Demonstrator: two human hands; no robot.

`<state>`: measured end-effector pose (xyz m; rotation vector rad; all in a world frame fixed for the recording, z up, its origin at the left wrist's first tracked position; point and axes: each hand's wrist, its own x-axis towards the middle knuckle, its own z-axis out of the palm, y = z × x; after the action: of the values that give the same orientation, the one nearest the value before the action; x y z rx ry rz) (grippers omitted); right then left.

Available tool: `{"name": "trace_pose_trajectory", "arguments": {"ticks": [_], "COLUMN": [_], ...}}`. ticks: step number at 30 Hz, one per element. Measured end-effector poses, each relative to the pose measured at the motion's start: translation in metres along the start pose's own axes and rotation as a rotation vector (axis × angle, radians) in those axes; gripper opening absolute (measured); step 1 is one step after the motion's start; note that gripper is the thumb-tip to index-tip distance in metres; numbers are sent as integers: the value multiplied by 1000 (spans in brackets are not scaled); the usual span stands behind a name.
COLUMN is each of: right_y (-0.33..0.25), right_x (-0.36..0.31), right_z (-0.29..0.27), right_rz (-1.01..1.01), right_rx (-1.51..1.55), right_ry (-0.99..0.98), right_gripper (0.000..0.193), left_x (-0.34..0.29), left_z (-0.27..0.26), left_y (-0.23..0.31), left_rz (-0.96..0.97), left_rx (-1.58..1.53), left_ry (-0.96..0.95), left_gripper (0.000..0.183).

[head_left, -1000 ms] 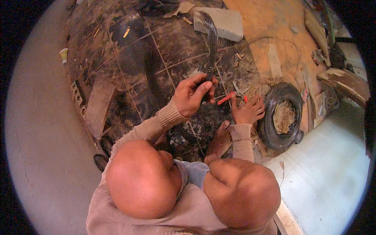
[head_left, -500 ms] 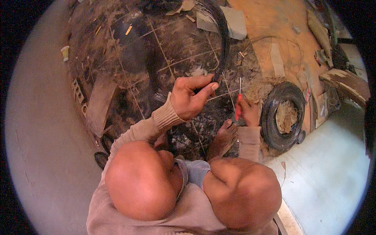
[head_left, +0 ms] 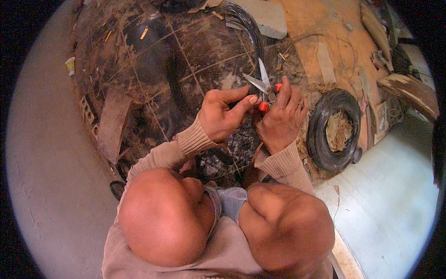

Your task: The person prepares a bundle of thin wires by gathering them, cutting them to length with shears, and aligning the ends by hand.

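The floor (head_left: 153, 69) is dark, dirty tile with pale grout lines, and it runs open to the upper left of the hands; a pale concrete strip (head_left: 395, 200) lies to the lower right, with bare room on it. A wooden board (head_left: 111, 123) lies left of the left forearm, near a small perforated block at the tile edge. A grey slab (head_left: 267, 16) sits at the top, and a bundle of dark wires (head_left: 248, 28) arcs from beside it down toward the hands. A wire coil (head_left: 332, 128), a dark ring with straw-like litter in its hole, lies just right of the right hand, so that side is tight. The person's knees fill the bottom of the view.

Against half a second ago, both hands have come together and sit higher and closer; the pliers, then held low by the right hand with only a red sliver showing, are now raised with their blades spread.

The pliers (head_left: 264, 88) are between the two hands, above the floor. Their long axis runs from the red handles at the lower right up and left to the metal tips, which point away from the person, opened in a V.

The right hand (head_left: 281, 116) has its grip closed around the red handles. The left hand (head_left: 223, 114) has a narrow grip, thumb and forefinger pinched just beside the pliers' joint; what they pinch is too thin to tell
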<state>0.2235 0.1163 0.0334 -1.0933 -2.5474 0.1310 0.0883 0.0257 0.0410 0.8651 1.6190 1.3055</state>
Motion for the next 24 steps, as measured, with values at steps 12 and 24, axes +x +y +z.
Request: {"name": "trace_pose_trajectory", "arguments": {"ticks": [12,24], "right_y": [10,34], "right_x": [6,15], "right_z": [30,31], "right_rz": [-68,-215], "right_rx": [-24,13], "right_ry": [-24,-136], "right_gripper": [27,48], "left_x": [5,13], "left_z": [-5,-18], "left_y": [-9,-6], "left_rz": [44,-316], "left_rx": [208,-148], "left_ry": [14,-84], "left_gripper": [28,23]}}
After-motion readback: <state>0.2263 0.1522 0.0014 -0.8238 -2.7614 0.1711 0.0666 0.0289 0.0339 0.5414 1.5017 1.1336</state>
